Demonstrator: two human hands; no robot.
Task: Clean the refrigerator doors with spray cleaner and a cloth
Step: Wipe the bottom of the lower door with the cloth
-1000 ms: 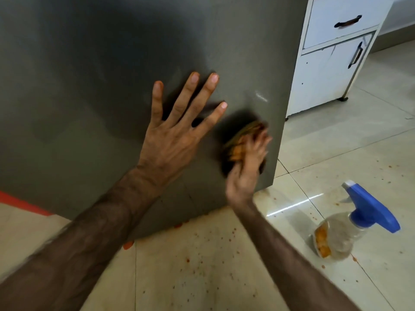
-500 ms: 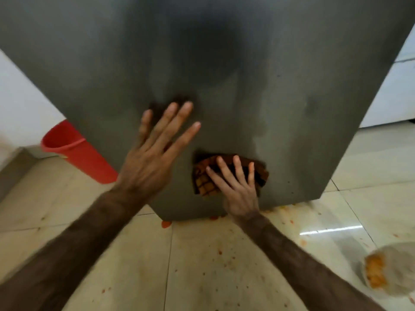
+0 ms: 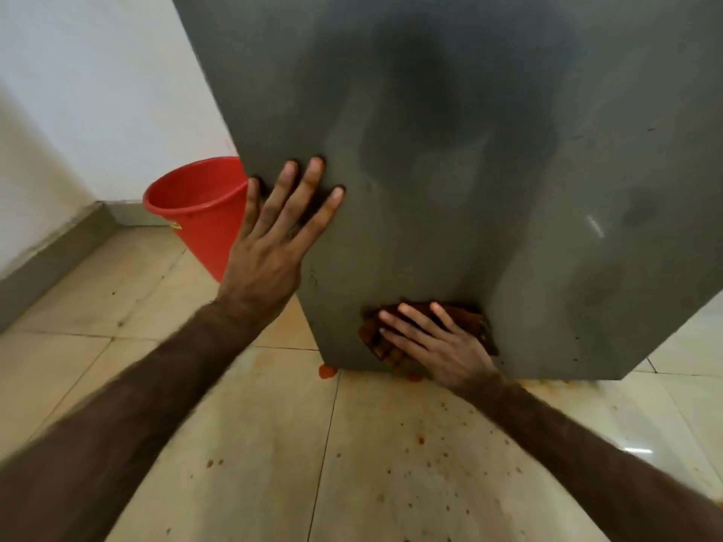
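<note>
The grey refrigerator door (image 3: 450, 158) fills the upper middle and right of the view, with damp smears on it. My left hand (image 3: 274, 244) lies flat on the door near its left edge, fingers spread, holding nothing. My right hand (image 3: 434, 346) presses a brown-orange checked cloth (image 3: 469, 316) against the bottom of the door, just above the floor. The cloth shows around and beyond my fingers. The spray bottle is out of view.
A red bucket (image 3: 195, 213) stands on the floor left of the refrigerator, by the white wall (image 3: 98, 91). The beige tiled floor (image 3: 391, 463) carries orange-red specks and blobs under the door's lower edge.
My view has swung left, so the spray bottle and white cabinet have left the frame and the bucket shows. My right hand has slid the cloth leftward along the door's bottom. My left hand stays flat.
</note>
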